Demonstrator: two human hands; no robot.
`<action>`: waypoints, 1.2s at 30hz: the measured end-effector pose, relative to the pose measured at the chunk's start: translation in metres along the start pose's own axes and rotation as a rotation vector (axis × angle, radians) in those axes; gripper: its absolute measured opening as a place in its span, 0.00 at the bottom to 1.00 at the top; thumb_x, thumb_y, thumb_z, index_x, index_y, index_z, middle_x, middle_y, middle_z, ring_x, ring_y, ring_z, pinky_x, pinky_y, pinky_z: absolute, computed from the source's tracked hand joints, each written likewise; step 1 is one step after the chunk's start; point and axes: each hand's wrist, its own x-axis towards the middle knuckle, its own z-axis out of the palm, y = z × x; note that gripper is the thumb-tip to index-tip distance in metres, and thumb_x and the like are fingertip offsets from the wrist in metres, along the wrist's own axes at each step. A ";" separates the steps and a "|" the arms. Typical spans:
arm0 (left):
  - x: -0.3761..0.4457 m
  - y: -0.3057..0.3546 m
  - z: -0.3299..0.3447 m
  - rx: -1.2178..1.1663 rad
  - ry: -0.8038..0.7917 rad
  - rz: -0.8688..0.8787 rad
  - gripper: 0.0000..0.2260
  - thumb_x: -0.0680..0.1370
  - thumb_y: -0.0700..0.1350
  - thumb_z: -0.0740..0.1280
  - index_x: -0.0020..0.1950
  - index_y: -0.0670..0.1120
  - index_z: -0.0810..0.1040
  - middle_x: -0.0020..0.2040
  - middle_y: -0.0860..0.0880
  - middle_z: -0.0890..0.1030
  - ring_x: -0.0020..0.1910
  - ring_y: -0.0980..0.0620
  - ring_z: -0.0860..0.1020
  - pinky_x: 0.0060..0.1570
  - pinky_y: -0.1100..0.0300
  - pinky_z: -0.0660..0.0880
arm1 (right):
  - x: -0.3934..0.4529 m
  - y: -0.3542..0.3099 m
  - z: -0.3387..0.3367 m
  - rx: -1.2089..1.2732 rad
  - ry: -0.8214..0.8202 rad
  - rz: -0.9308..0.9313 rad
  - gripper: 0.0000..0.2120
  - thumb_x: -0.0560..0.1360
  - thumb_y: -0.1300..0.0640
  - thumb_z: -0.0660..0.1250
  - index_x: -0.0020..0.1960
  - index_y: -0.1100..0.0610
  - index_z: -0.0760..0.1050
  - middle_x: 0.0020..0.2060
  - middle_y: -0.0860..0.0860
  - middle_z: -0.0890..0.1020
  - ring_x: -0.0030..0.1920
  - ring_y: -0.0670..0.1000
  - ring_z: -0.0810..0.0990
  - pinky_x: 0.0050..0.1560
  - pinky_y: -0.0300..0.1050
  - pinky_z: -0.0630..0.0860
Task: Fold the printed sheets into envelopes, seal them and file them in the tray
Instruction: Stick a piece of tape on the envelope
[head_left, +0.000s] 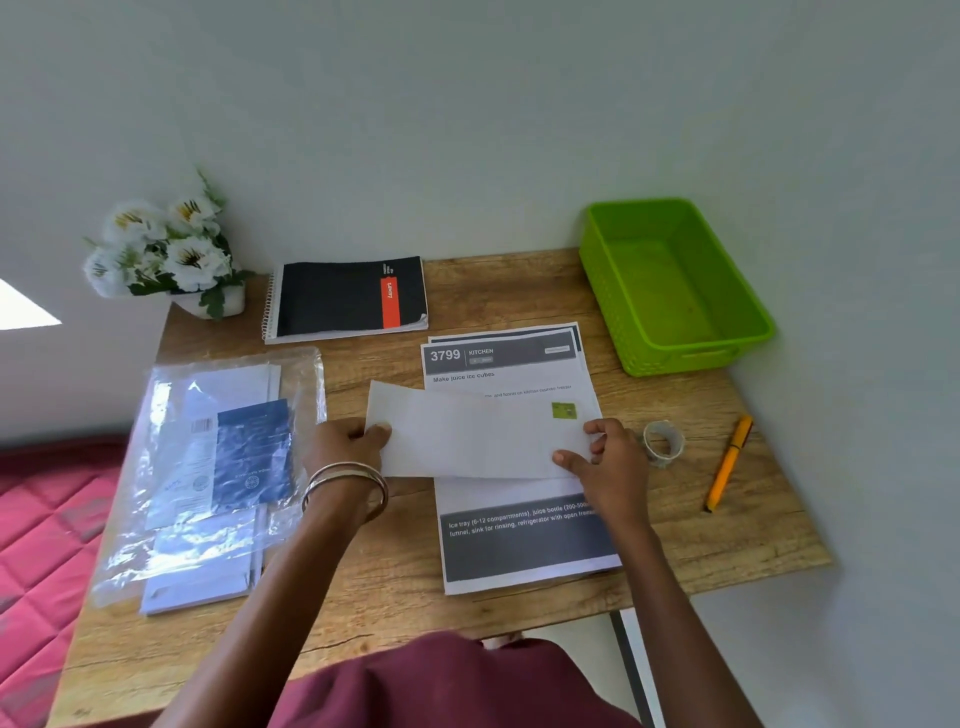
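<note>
Holding a white envelope (478, 434) by its two ends, the left hand (345, 447) has its grip pinched on the left edge and the right hand (610, 462) has its grip pinched on the right edge; the envelope hangs just above the printed sheets (519, 530) stacked on the wooden bench (363, 587); a green tray (670, 291) stands at the far right; a tape roll (662, 441) and an orange pen (727, 462) lie right of the sheets; a plastic pack of envelopes (208, 467) lies left
</note>
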 end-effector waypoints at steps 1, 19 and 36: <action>0.000 0.004 -0.002 -0.011 -0.014 0.032 0.07 0.75 0.44 0.68 0.48 0.42 0.80 0.44 0.43 0.82 0.38 0.47 0.79 0.36 0.54 0.78 | 0.001 -0.001 -0.002 0.020 -0.011 0.011 0.25 0.65 0.53 0.78 0.57 0.59 0.73 0.43 0.55 0.76 0.43 0.54 0.76 0.43 0.48 0.75; 0.000 0.104 -0.027 -0.438 -0.259 0.181 0.03 0.75 0.43 0.68 0.45 0.44 0.80 0.45 0.44 0.82 0.44 0.45 0.80 0.43 0.49 0.79 | 0.007 -0.043 -0.103 0.769 -0.184 0.016 0.16 0.68 0.61 0.74 0.55 0.58 0.77 0.41 0.59 0.84 0.39 0.57 0.80 0.36 0.50 0.74; -0.007 0.146 0.071 -0.271 -0.392 0.311 0.01 0.74 0.45 0.70 0.42 0.51 0.80 0.45 0.45 0.83 0.46 0.44 0.81 0.53 0.48 0.77 | 0.042 -0.011 -0.184 0.939 0.296 0.201 0.08 0.71 0.69 0.69 0.50 0.64 0.76 0.40 0.57 0.83 0.33 0.50 0.83 0.31 0.40 0.79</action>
